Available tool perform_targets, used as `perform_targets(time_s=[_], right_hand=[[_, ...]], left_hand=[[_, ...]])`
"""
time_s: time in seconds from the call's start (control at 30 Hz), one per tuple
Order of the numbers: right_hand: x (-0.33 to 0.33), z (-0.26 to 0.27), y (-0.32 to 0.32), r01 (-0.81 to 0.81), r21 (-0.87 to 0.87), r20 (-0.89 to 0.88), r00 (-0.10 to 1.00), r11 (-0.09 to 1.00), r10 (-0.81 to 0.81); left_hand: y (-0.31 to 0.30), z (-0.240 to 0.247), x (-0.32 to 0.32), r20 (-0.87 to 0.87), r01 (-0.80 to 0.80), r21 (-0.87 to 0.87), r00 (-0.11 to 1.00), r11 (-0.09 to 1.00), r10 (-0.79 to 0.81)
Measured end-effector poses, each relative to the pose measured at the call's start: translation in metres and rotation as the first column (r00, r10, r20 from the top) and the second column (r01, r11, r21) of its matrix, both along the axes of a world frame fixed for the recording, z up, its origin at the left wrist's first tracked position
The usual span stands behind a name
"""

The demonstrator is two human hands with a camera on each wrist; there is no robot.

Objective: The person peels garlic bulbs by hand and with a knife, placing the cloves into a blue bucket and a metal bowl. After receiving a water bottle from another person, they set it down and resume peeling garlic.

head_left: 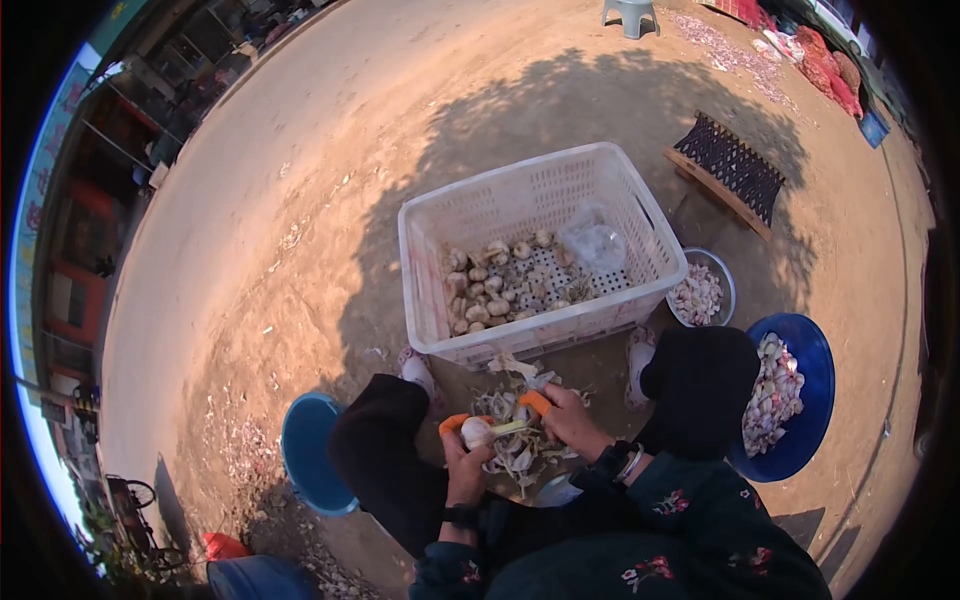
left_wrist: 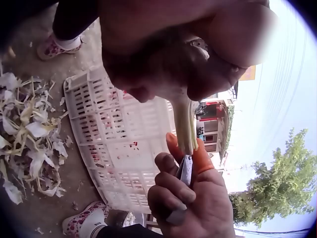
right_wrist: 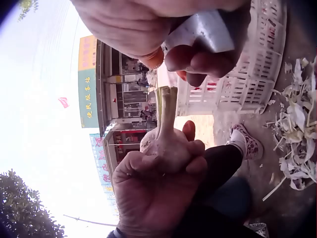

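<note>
My left hand point(head_left: 465, 472) grips a pale garlic bulb point(head_left: 477, 432), whose cut stalk points to the right in the head view. The bulb point(right_wrist: 166, 148) sits between thumb and fingers in the right wrist view, stalk upward. My right hand point(head_left: 575, 424) holds a small flat metal blade point(right_wrist: 214, 30); in the left wrist view the blade point(left_wrist: 186, 171) lies right at the stalk's end point(left_wrist: 185, 134). Orange covers wrap some fingertips on both hands. Below the hands, between the feet, lies a heap of papery garlic peelings point(head_left: 522, 462).
A white plastic crate point(head_left: 535, 335) with garlic bulbs and a clear bag stands ahead. On the right are a metal bowl point(head_left: 728, 300) and a blue basin point(head_left: 822, 400), both with cloves. A blue bucket point(head_left: 300, 465) stands at left, a low woven stool point(head_left: 735, 165) beyond the crate.
</note>
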State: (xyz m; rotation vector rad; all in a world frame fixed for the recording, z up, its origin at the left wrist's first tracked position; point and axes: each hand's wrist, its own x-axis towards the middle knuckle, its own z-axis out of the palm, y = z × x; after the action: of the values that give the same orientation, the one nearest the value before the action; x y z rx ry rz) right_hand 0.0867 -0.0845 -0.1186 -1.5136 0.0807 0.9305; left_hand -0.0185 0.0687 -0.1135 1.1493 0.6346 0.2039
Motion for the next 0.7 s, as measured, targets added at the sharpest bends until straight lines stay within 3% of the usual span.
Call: perform_targets(time_s=[0.03,0.07,0.1,0.13,0.17,0.23,0.27,0.37,0.43,0.57,0.63,0.67,0.7], right_hand=[[-0.003,-0.007,0.000,-0.003,-0.004,-0.004,1.000,1.000,0.003],[-0.005,-0.017,0.000,-0.115,-0.048,0.322,0.939,0.992,0.124],[-0.006,-0.015,0.000,-0.207,-0.126,0.606,0.759,0.970,0.241],[-0.010,-0.013,0.003,-0.278,0.036,0.516,0.827,0.960,0.220],[-0.011,-0.010,0.001,-0.284,0.031,0.516,0.826,0.958,0.228],[-0.007,-0.001,0.000,-0.500,-0.220,0.636,0.578,0.838,0.511],[-0.007,-0.002,0.001,-0.505,-0.219,0.635,0.576,0.835,0.515],[-0.008,-0.007,0.001,-0.526,-0.251,0.610,0.566,0.813,0.555],[-0.008,-0.016,-0.001,-0.513,-0.119,0.574,0.663,0.850,0.481],[-0.004,-0.019,0.000,-0.570,0.089,0.507,0.731,0.816,0.456],[0.004,0.010,-0.003,-0.499,0.264,0.087,0.864,0.825,0.495],[0.003,0.006,-0.003,-0.496,0.271,0.085,0.866,0.825,0.493],[0.003,0.004,-0.002,-0.408,0.376,-0.045,0.888,0.832,0.457]], left_hand=[[0.002,-0.001,-0.001,-0.004,-0.003,-0.004,1.000,1.000,0.003],[0.005,-0.002,-0.001,-0.035,0.051,0.016,0.998,0.999,-0.050],[0.006,-0.002,0.000,-0.066,0.104,0.034,0.993,0.994,-0.102],[0.007,-0.001,0.002,-0.064,0.100,0.029,0.993,0.995,-0.098],[0.007,0.000,0.003,-0.068,0.129,0.005,0.989,0.992,-0.129],[0.007,0.000,0.003,-0.072,0.151,-0.020,0.986,0.988,-0.152],[0.009,-0.002,0.002,-0.125,0.190,-0.014,0.974,0.982,-0.190],[0.013,-0.003,0.002,-0.195,0.251,-0.039,0.947,0.967,-0.254],[0.011,0.002,0.005,-0.213,0.277,-0.068,0.934,0.958,-0.285],[0.005,0.008,0.009,-0.150,0.353,0.027,0.926,0.935,-0.345],[0.005,0.005,0.008,-0.134,0.379,0.061,0.920,0.924,-0.368],[0.007,0.003,0.008,-0.111,0.378,0.025,0.921,0.925,-0.374],[0.009,0.003,0.009,-0.086,0.380,-0.011,0.921,0.925,-0.380]])
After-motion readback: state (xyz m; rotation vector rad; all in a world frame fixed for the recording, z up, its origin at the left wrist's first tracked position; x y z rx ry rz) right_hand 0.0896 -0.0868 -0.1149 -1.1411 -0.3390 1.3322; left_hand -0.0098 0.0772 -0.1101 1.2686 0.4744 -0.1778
